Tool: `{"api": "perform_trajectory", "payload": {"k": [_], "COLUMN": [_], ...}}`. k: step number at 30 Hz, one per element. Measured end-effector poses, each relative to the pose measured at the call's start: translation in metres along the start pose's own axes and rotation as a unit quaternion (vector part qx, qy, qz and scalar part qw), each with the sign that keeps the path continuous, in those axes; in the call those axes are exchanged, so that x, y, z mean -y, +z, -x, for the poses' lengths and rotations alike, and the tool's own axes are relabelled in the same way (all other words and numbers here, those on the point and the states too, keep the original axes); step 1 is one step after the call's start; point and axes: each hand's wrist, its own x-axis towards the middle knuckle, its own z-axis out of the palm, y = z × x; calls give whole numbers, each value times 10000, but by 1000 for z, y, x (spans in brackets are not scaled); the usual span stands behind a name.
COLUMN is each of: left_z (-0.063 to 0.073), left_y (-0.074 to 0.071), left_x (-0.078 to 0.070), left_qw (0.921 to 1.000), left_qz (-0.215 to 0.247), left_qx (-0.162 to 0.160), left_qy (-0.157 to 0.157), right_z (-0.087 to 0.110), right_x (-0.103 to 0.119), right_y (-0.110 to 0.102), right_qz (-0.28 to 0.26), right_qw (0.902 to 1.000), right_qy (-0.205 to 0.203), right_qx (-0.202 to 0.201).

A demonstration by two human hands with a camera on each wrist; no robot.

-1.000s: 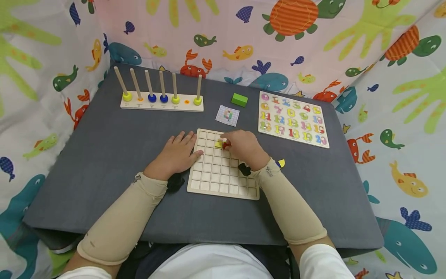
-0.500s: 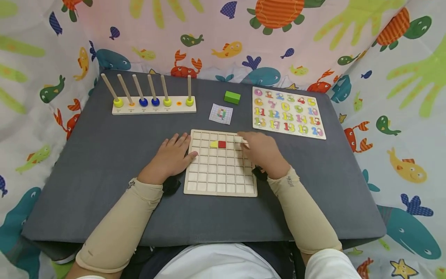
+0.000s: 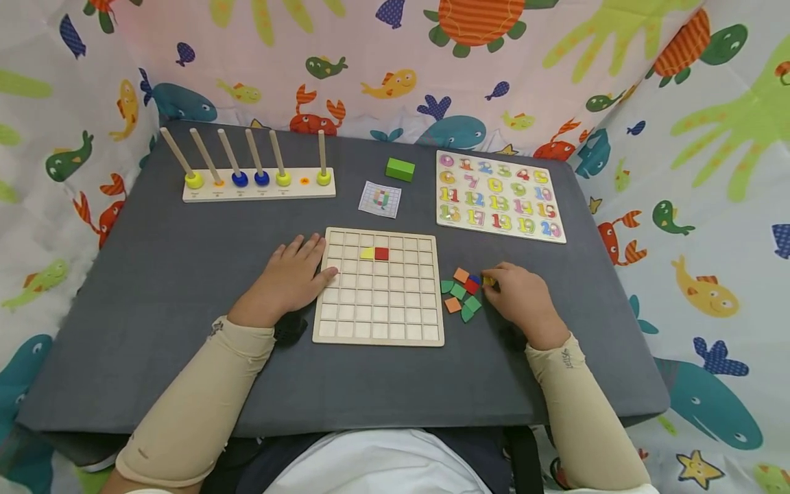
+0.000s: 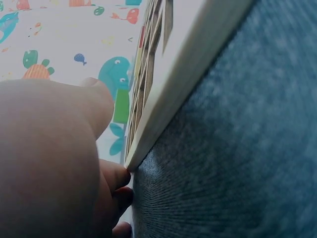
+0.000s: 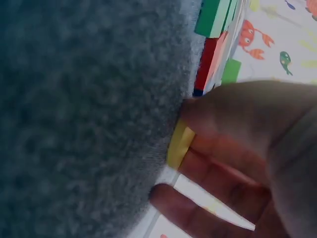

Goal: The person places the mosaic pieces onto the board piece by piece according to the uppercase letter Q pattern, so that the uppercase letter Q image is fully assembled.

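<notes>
My left hand (image 3: 285, 280) rests at the left edge of a wooden grid board (image 3: 378, 302), fingers spread and thumb over the rim. On the grid a yellow tile (image 3: 367, 253) and a red square tile (image 3: 382, 254) sit side by side in the second row from the far edge. Right of the board my right hand (image 3: 523, 296) pinches a yellow block (image 5: 179, 146) between thumb and fingers, low at the table. Beside it lies a loose group of small blocks: orange (image 3: 453, 304), green (image 3: 459, 291), red (image 3: 472, 285) and a partly hidden blue one (image 3: 474, 278).
Behind the board lie a small card (image 3: 379, 200) printed with a coloured grid pattern and a green block (image 3: 400, 169). A number puzzle board (image 3: 500, 221) is at the back right. A peg stacker (image 3: 259, 189) with coloured rings stands at the back left.
My right hand has moved from the red tile on the grid to the blocks at the right and now pinches a yellow one. The left hand stays at the board's edge.
</notes>
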Motion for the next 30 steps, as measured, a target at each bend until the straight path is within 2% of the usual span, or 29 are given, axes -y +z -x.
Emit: {"api": "perform_trajectory", "payload": {"k": [2, 5, 9, 14, 17, 21, 26, 28, 30], "left_z": [2, 5, 7, 7, 5, 0, -3, -3, -2], "left_y": [0, 0, 1, 3, 4, 6, 4, 3, 0], "left_x": [3, 6, 11, 12, 9, 4, 1, 1, 2], "left_qw": [10000, 10000, 9998, 9997, 9998, 9999, 9999, 9999, 9999], "left_qz": [20, 61, 94, 122, 131, 129, -3, -57, -46], "left_qx": [-3, 38, 89, 95, 68, 40, 111, 125, 96], "left_qy": [-11, -49, -129, -169, -136, -71, -56, -89, -94], "right_z": [-2, -11, -33, -68, -87, -102, -109, -109, -108], "right_x": [6, 22, 58, 105, 122, 131, 129, 127, 122], "right_y": [0, -6, -14, -10, -5, 3, 7, 3, -3], "right_qz": [-126, -551, -939, -846, -744, -672, -718, -851, -1150], "right_qw": [9998, 9984, 9948, 9905, 9882, 9859, 9805, 9774, 9735], "right_qy": [124, 115, -362, -980, -1161, -1405, -1789, -1881, -1838], "right_qx": [-132, -81, 167, 463, 662, 615, 373, 463, 725]}}
